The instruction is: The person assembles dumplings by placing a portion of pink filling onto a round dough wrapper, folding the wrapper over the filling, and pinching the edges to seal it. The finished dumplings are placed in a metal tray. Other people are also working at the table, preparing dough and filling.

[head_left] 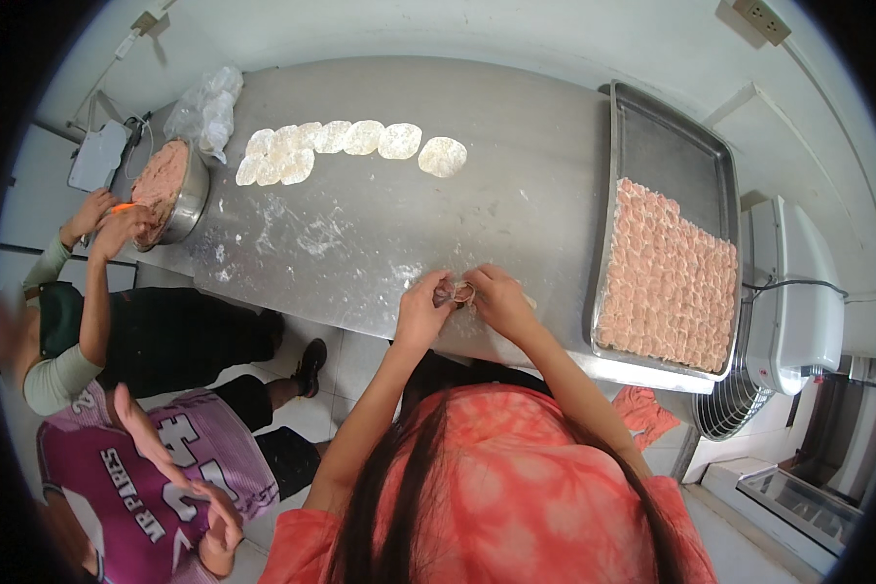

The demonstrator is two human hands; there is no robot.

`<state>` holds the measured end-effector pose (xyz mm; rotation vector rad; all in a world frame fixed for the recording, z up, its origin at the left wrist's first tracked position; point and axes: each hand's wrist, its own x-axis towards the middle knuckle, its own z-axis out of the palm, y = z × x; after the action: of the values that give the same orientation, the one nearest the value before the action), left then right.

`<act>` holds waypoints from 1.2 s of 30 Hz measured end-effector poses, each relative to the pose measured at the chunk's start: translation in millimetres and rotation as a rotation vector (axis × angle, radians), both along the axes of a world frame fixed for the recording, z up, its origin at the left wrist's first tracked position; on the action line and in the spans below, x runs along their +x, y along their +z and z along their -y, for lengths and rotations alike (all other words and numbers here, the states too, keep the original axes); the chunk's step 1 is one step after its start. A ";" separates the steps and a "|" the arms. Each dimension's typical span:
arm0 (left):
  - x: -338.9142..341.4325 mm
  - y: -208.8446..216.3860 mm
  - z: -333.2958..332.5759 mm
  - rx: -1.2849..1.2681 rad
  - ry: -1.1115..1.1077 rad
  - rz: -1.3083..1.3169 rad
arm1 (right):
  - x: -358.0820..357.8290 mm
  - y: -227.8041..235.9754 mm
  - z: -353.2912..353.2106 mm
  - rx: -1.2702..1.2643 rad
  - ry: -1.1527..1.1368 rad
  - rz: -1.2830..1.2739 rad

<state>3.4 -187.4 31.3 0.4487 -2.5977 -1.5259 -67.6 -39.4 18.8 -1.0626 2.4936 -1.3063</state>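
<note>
Near the table's front edge, my left hand (423, 310) and my right hand (501, 298) meet around a small dumpling (464, 292). Its thin wrapper is gathered up about pinkish minced meat, and fingers of both hands close on its sides. My fingers partly cover it. Farther off, several round floured wrappers (364, 137) lie overlapping in rows, with a single wrapper (443, 157) set apart at their right end. To the right, a metal tray (667, 136) holds tightly packed open-topped dumplings (667, 282) in its nearer part; its far part shows bare metal.
White flour marks the steel table (516, 127). At the left, a co-worker's hands (119, 229) work at a metal bowl (193, 200) of minced meat. A plastic bag (207, 109) lies behind it. Another person stands at lower left. A white machine (798, 292) stands right of the tray.
</note>
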 end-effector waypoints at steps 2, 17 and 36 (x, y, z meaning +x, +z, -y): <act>-0.8 0.2 -1.2 -0.074 -0.023 0.023 | -0.5 -0.5 0.4 0.008 0.015 -0.002; 0.2 8.7 -10.2 -0.057 -0.039 0.135 | 1.7 14.5 -8.5 0.066 0.008 0.036; -3.8 6.1 -1.3 -0.043 -0.147 0.056 | -0.2 12.8 -10.0 0.088 -0.004 0.047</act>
<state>-0.4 -186.1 37.5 0.3070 -2.7565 -1.5163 -67.8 -29.3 31.6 -0.9961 2.4944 -1.1968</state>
